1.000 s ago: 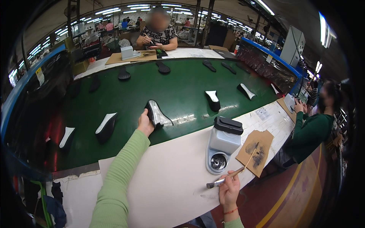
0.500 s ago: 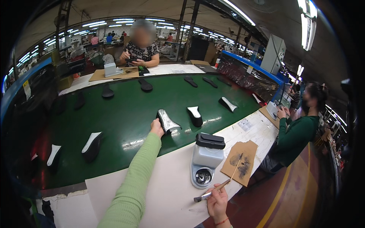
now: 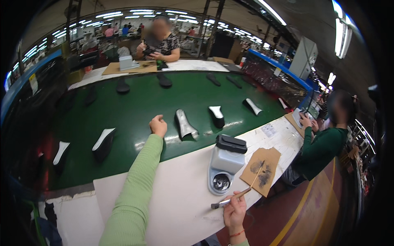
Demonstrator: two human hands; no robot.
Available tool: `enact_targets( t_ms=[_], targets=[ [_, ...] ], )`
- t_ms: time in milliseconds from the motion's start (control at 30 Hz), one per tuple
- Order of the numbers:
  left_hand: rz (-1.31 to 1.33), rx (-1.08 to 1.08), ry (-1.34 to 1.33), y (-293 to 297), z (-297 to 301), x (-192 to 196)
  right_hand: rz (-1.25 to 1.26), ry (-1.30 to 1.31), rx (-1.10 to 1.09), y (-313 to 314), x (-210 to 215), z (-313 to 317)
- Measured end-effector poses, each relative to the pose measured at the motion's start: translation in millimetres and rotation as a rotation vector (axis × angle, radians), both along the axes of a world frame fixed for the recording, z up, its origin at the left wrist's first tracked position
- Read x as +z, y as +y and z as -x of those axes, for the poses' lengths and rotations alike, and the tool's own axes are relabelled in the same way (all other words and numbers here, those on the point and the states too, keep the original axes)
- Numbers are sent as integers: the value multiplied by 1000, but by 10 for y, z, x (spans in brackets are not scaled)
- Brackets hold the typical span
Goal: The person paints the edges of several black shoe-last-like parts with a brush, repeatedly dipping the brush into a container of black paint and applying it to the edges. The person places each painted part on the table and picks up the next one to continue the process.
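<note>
Brush time hasn't come: left hand sits loosely curled beside the silver-grey shoe piece, not grabbing; right hand pinches a thin wooden-handled brush.

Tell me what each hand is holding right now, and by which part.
The right hand holds a brush around mid-handle, bristle end left. The left hand holds nothing; it is on the green belt beside a shoe piece.

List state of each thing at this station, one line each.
Left hand: loosely closed, empty, beside silver shoe piece.
Right hand: gripping brush.
Brush: held, tilted above the table.
Silver shoe piece: lying on green belt.
Glue dispenser: upright, well exposed.
Cardboard scrap: flat, smeared dark.
</note>
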State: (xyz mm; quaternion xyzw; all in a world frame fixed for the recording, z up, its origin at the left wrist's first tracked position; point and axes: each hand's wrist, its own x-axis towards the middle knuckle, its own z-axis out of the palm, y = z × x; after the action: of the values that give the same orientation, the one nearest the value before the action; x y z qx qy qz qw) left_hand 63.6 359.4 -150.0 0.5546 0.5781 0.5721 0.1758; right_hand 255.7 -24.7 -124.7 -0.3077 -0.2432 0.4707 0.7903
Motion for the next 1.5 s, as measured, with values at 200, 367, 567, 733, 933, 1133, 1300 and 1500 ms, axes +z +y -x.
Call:
enact_targets(
  t_ms=[200,367,567,733,933,1133,1300,1500],
  targets=[
    [-155,-211,115,-847,595,280,-19,-4,25,-12,-11,2],
    [-401,-101,350,-1573,1336,436,29,-12,4,-24,-13,7],
    [-299,252,471,-1935,2274,343,-9,12,6,-15,-30,-1],
    [64,210,192,-1789,2597,138,-2,-8,27,-16,-52,-23],
    [-37,149,500,-1716,2410,163,10,-62,15,-23,-58,-17],
    [-3,-11,510,-1577,2119,353,-18,-20,31,-23,-46,-20],
    [175,-315,203,-1434,1910,461,-26,-28,30,-26,-50,-24],
    [-136,-102,572,-1427,2641,411,-22,-10,34,-41,-76,-49]
  ],
)
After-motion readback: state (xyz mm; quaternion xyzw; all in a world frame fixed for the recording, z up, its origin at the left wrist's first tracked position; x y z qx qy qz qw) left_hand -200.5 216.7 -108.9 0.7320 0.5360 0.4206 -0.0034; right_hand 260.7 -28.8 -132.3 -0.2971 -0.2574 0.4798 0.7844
